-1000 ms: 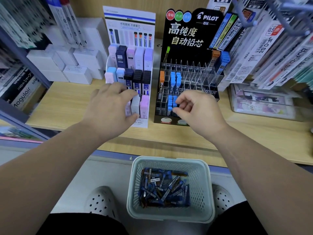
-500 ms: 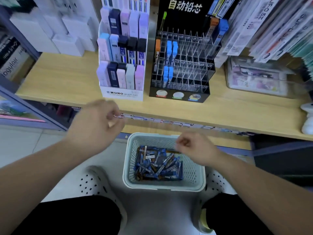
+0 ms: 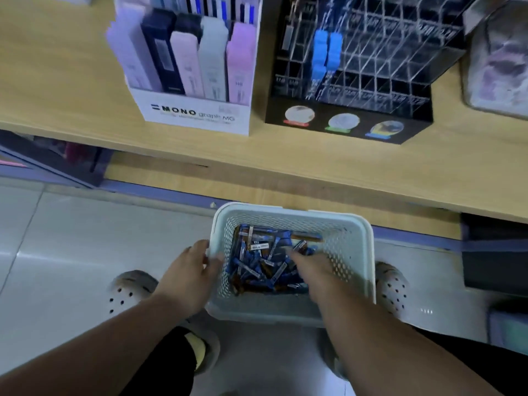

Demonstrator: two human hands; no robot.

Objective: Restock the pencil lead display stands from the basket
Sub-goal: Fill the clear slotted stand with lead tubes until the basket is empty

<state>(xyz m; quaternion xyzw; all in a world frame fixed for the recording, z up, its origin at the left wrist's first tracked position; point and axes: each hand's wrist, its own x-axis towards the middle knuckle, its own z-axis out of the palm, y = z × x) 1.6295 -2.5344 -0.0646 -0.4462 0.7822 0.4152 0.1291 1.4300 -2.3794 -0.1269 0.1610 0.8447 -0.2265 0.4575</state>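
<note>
Two clogs [image 3: 131, 290] beside basket [image 3: 291, 211]; left grip [image 3: 194, 270] around its rim, right grip [image 3: 311, 267] amid lead cases [image 3: 257, 267], clench unclear.

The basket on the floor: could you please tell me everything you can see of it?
The basket is pale mint plastic, rectangular with rounded corners, a solid rim and perforated walls. It stands upright on the tiled floor between two shoes, just before the wooden shelf. Inside lies a jumble of blue and orange lead packs. The left hand is at its left rim, fingers over the edge; the right hand reaches in among them. Blur hides each grip.
</note>
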